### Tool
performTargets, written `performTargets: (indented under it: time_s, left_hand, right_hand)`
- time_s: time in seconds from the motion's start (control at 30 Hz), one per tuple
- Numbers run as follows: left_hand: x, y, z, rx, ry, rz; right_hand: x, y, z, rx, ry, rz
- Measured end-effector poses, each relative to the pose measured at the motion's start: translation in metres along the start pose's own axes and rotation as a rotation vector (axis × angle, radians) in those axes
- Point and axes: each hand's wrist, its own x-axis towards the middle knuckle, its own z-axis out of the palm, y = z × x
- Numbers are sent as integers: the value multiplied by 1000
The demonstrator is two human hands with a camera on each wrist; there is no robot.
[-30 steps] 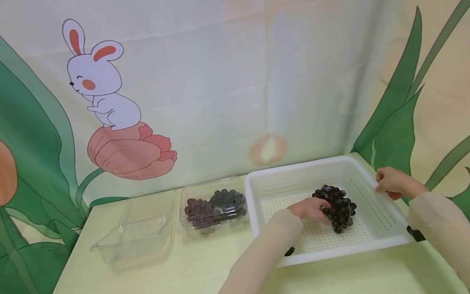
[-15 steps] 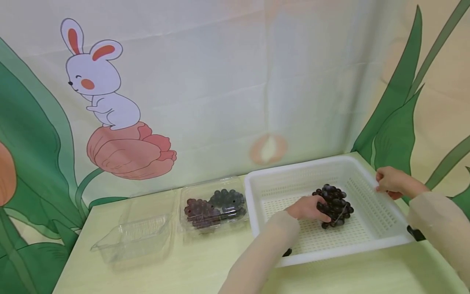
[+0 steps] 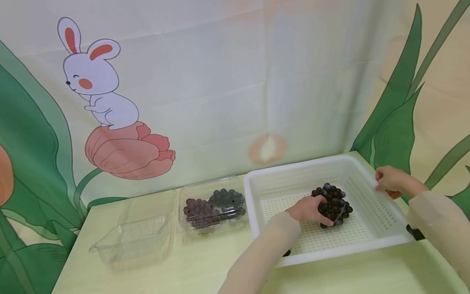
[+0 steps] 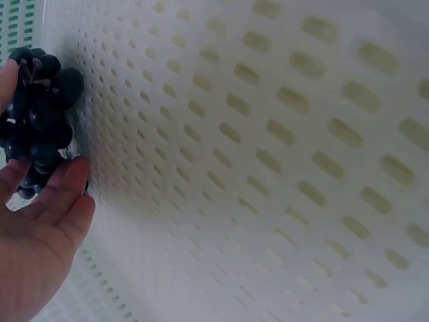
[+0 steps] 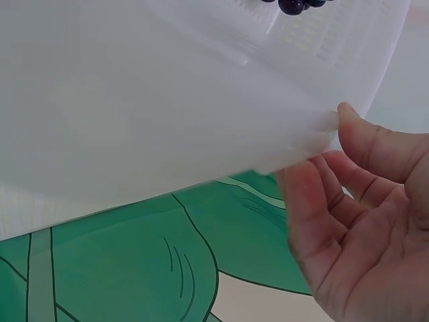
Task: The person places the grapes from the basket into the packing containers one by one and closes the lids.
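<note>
Pale cloth backdrop [image 3: 205,81] with white rabbit [image 3: 92,73] behind yellow-green table [image 3: 198,265]

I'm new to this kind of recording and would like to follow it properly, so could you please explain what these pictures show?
There is no machine here: a person works with two bare hands, wearing three cameras. The widest picture comes from the head, looking forward and down; the other two come from the wrists, each looking at its own hand's work.

On the pale table stands a white plastic basket with perforated sides and base. To its left are a clear container with reddish grapes and darker grapes inside, and another clear container. Behind hangs a rabbit-printed cloth.

The left hand holds a bunch of dark grapes within the basket, while the right hand pinches the basket's rim.
</note>
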Motion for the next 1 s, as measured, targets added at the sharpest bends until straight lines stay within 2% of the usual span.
performTargets:
  time_s: [0.27,0.53,0.83,1.0]
  left_hand:
    - [0,3,1,89,-40,12]
    - [-1,7,2,206,-41,-5]
    - [-1,7,1,236,-51,-20]
    - [-2,7,1,215,-52,-23]
  right_hand:
    - [1,0,0,-4,0,11]
    - [1,1,0,4,1,8]
    - [0,0,-1,-9,3,13]
    - [0,-1,-1,-10,7,15]
